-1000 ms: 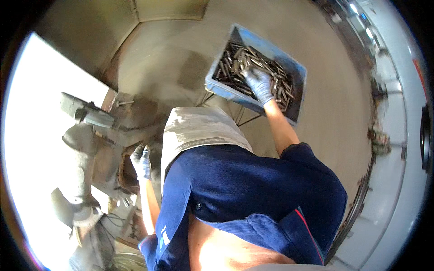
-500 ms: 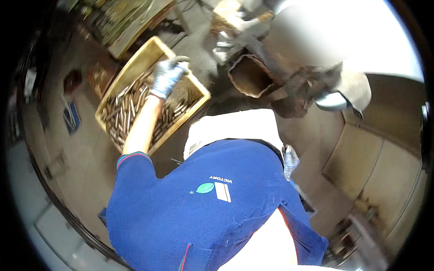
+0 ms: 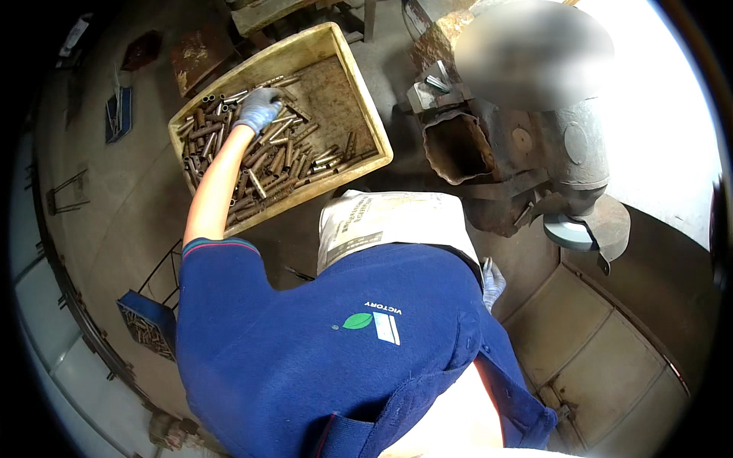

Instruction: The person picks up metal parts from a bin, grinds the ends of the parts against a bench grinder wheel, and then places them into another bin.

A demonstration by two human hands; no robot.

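Note:
My left hand (image 3: 258,111), in a grey-blue work glove, reaches into a large yellowish plastic crate (image 3: 363,95). Its fingers curl down into a pile of short metal tubes (image 3: 259,183), touching those at the upper middle; what they grip is hidden. The tubes lie loose in many directions, some rusty brown, others shiny. My right hand (image 3: 493,284), gloved as well, hangs low beside my right hip. My clothing partly covers it, and I cannot make out whether it holds anything. A whitish printed apron (image 3: 397,217) is tied at my waist.
A dark metal machine with a ragged square opening (image 3: 458,149) and a grinding wheel (image 3: 569,233) stands to the right. On the left floor are a blue bin of small metal parts (image 3: 145,324) and a blue tray (image 3: 118,114). A bench (image 3: 267,14) stands beyond the crate.
My left hand has moved from above the crate's far side down onto the tubes, its fingers now curled. The view has shifted and sharpened. My right hand stays near my hip.

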